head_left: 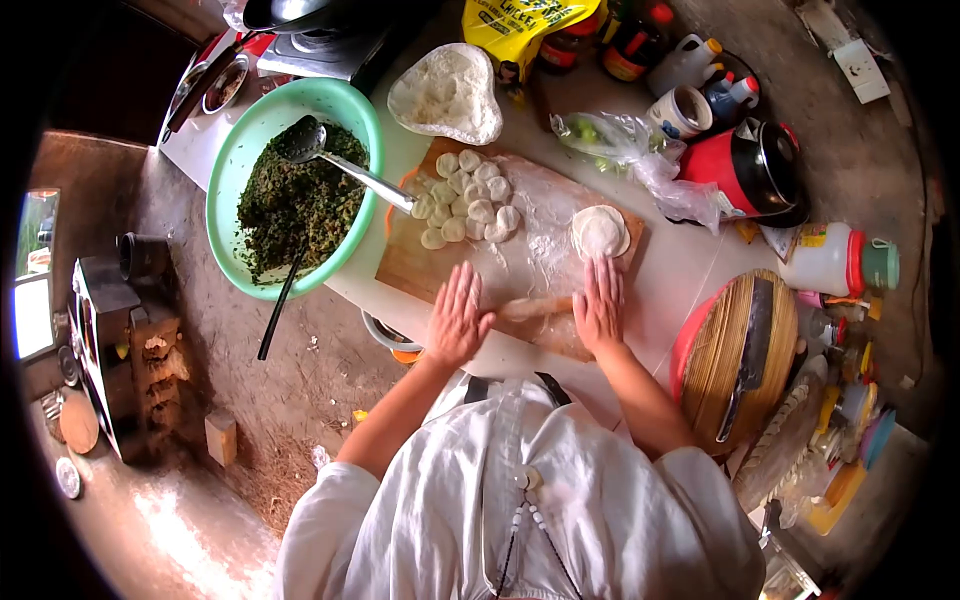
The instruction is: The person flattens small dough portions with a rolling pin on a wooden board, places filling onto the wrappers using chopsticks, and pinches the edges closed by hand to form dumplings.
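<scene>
Both hands are out flat over the wooden board (415, 260) — left hand (459, 315) open, fingers straight; right hand (599, 305) open too, fingertips right at the stacked dough rounds (600, 231). Between the hands lies the rolling pin (535, 308), and whether the palms press it, I can't tell — small dough pieces (466, 198) cluster farther up the board.

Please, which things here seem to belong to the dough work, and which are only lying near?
Likely in use:
rolling pin
wooden board
dough pieces
stacked wrappers
flour
chopped filling

Apparently lying about:
knife
red pot
yellow chicken packet
</scene>
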A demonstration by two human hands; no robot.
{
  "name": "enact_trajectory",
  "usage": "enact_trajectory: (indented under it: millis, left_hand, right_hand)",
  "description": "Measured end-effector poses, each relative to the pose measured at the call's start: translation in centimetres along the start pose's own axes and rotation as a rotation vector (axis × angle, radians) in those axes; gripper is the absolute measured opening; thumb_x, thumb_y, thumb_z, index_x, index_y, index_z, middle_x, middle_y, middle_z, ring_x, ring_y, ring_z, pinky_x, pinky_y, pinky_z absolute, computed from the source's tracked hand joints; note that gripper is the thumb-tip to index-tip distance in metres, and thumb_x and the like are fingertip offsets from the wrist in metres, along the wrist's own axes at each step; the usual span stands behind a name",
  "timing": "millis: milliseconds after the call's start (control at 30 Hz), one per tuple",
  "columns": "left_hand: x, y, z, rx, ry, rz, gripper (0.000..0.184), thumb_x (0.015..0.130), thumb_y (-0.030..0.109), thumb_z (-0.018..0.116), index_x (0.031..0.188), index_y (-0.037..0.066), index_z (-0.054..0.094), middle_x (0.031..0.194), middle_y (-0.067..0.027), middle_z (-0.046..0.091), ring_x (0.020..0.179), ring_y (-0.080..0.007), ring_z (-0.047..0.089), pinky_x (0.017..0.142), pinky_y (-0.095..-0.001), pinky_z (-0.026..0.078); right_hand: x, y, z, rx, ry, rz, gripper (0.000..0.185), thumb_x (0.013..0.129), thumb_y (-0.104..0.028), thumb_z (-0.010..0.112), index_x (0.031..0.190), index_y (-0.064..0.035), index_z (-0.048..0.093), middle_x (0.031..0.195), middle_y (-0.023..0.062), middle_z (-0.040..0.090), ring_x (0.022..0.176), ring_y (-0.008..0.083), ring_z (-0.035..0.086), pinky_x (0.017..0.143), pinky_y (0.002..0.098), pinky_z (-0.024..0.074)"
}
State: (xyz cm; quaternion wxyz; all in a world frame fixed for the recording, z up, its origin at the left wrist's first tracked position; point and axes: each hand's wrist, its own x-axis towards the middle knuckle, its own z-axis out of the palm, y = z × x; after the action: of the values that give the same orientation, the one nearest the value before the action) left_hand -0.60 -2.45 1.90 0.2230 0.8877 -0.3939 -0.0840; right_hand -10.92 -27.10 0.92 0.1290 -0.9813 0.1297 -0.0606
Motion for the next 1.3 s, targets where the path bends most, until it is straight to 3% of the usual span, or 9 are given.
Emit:
enact_trajectory:
  millis: [233,400,600,733,800,867,1000,1200,1300]
  left_hand:
    - [2.5,-0.4,0.2,0.12,0.146,-0.249,0.065,0.089,0.035,0.042,0.136,-0.006,0.023,0.144,-0.0222,0.02,0.134,-0.0358,0.021,0.107,-0.0456,0.02]
    - [-2.8,1.5,1.4,0.094,0.033,-0.217,0.063,0.089,0.031,0.042,0.135,-0.008,0.025,0.142,-0.0259,0.022,0.133,-0.0391,0.02,0.107,-0.0462,0.018]
    - [1.6,-0.2,0.7,0.15,0.255,-0.345,0.06,0.088,0.028,0.043,0.135,-0.007,0.026,0.143,-0.0243,0.022,0.132,-0.0389,0.023,0.106,-0.0468,0.021]
    - [-3.4,2.5,1.6,0.179,0.046,-0.295,0.065,0.089,0.034,0.041,0.137,-0.006,0.024,0.144,-0.0229,0.02,0.135,-0.0357,0.017,0.107,-0.0461,0.019]
    - [-2.4,0.8,2.3,0.111,0.222,-0.244,0.062,0.089,0.031,0.04,0.136,-0.007,0.024,0.144,-0.0252,0.019,0.134,-0.0383,0.019,0.108,-0.0459,0.016]
    - [0.3,-0.2,1.6,0.124,0.195,-0.446,0.063,0.089,0.03,0.041,0.135,-0.008,0.024,0.144,-0.0251,0.018,0.134,-0.0382,0.019,0.108,-0.0458,0.017]
    - [-1.6,1.7,1.1,0.147,0.211,-0.299,0.064,0.087,0.028,0.043,0.137,-0.007,0.021,0.144,-0.0249,0.018,0.134,-0.038,0.019,0.108,-0.0459,0.017]
    - [-0.1,-0.6,1.9,0.185,0.236,-0.429,0.064,0.088,0.033,0.042,0.134,-0.008,0.026,0.143,-0.0241,0.023,0.133,-0.038,0.021,0.107,-0.0457,0.02]
    - [-0.9,0.5,1.3,0.183,0.257,-0.329,0.064,0.088,0.034,0.042,0.135,-0.008,0.026,0.143,-0.024,0.022,0.133,-0.0372,0.02,0.107,-0.0456,0.019]
  right_hand:
    - [2.7,-0.6,0.1,0.053,0.018,0.066,0.06,0.085,-0.021,0.046,0.138,-0.0023,0.026,0.143,0.0185,0.025,0.132,0.0369,0.022,0.108,0.0446,0.0191]
    - [-1.9,-0.2,0.1,0.054,-0.007,0.01,0.059,0.086,-0.02,0.046,0.137,0.0018,0.026,0.143,0.0208,0.024,0.133,0.035,0.022,0.107,0.0458,0.0188]
    - [2.8,-0.4,0.7,0.042,0.028,0.033,0.059,0.086,-0.021,0.046,0.137,0.0004,0.026,0.142,0.0198,0.026,0.133,0.0342,0.023,0.108,0.0442,0.0172]
    - [-1.7,0.3,0.8,0.025,0.029,-0.011,0.058,0.086,-0.021,0.045,0.137,0.0001,0.027,0.142,0.0193,0.027,0.133,0.0337,0.023,0.108,0.0439,0.0175]
    - [-0.3,-1.1,0.1,-0.003,0.028,0.042,0.058,0.086,-0.021,0.045,0.137,0.0007,0.027,0.142,0.0191,0.027,0.133,0.0333,0.024,0.108,0.0434,0.0178]
    - [2.8,-1.3,0.0,0.032,0.051,0.005,0.058,0.087,-0.022,0.044,0.137,0.0014,0.027,0.142,0.0198,0.028,0.132,0.0336,0.024,0.108,0.043,0.0175]
    - [-1.7,0.2,1.2,0.016,0.04,0.012,0.058,0.087,-0.022,0.044,0.137,0.0011,0.025,0.142,0.0201,0.027,0.132,0.0336,0.024,0.108,0.0442,0.0183]
    - [2.3,-2.1,-0.6,0.005,0.025,0.004,0.058,0.088,-0.023,0.044,0.137,0.0006,0.025,0.143,0.0204,0.025,0.133,0.0328,0.024,0.107,0.0451,0.0191]
    - [0.9,0.2,1.4,0.031,0.042,0.018,0.059,0.088,-0.024,0.045,0.137,0.001,0.025,0.143,0.0202,0.026,0.133,0.0327,0.024,0.107,0.0453,0.0195]
